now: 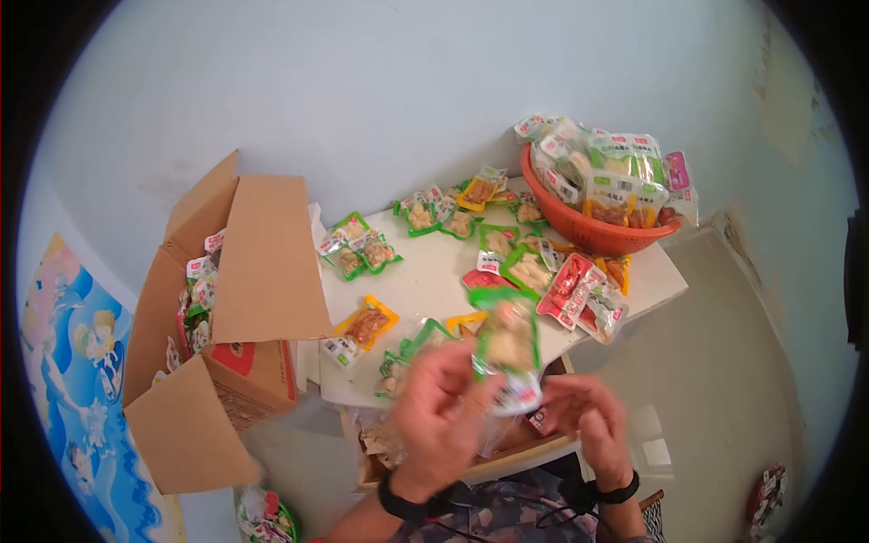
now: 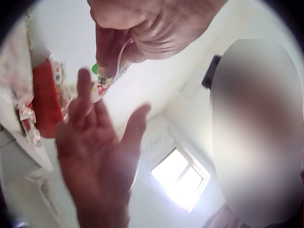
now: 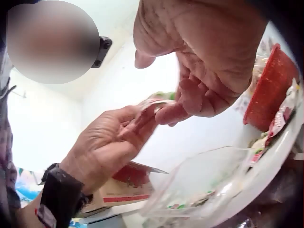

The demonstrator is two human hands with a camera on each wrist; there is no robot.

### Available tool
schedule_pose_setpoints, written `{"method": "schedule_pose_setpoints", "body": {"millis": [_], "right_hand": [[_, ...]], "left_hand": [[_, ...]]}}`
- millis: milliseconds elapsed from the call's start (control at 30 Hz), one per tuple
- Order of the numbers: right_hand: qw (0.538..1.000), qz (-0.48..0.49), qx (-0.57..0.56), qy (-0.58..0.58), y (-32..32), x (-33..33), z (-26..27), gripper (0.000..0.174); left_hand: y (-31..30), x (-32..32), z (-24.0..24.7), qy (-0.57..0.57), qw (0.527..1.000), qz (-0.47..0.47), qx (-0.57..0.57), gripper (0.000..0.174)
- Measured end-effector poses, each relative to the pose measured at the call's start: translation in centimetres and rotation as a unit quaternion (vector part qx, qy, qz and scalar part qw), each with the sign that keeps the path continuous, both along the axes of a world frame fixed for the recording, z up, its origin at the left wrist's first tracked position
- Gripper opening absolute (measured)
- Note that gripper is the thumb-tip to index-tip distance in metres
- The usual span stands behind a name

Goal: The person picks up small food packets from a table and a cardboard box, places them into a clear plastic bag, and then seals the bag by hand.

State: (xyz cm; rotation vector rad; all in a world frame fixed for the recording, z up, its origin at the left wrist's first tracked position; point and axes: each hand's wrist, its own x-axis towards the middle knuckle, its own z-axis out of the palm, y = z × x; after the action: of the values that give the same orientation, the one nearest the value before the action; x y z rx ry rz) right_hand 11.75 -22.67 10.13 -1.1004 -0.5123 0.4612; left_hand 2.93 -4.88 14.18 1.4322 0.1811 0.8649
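In the head view the left hand pinches the lower left edge of a green-edged packet, which stands upright above the table's front edge. Beside the packet's lower right side is the right hand, its fingers loosely bent, its grip not closed on anything. In the left wrist view the left hand holds the packet by its edge, with the right hand below, fingers and thumb spread. The right wrist view shows the left hand pinching the packet, and the right hand's fingertips close to it.
An orange basket heaped with packets stands at the table's back right. Several packets lie on the white table. At the left is an open cardboard box of packets. A drawer with a clear bag is below the table's front edge.
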Motion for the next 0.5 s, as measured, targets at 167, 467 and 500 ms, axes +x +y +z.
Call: {"method": "schedule_pose_setpoints", "body": {"millis": [167, 467, 500], "right_hand": [[0.998, -0.025, 0.016, 0.049, -1.0, -1.2, -0.5, 0.034], [0.988, -0.139, 0.062, 0.036, -3.7, -0.8, -3.0, 0.042], [0.987, -0.150, 0.058, 0.026, -4.6, -0.1, -3.4, 0.043]], "left_hand": [[-4.6, -1.8, -4.0, -0.002, 0.995, -0.063, 0.076, 0.037], [-5.0, -1.1, -3.8, -0.029, 0.941, -0.029, 0.335, 0.041], [-4.6, -1.7, -3.6, -0.031, 0.922, 0.009, 0.387, 0.044]]}}
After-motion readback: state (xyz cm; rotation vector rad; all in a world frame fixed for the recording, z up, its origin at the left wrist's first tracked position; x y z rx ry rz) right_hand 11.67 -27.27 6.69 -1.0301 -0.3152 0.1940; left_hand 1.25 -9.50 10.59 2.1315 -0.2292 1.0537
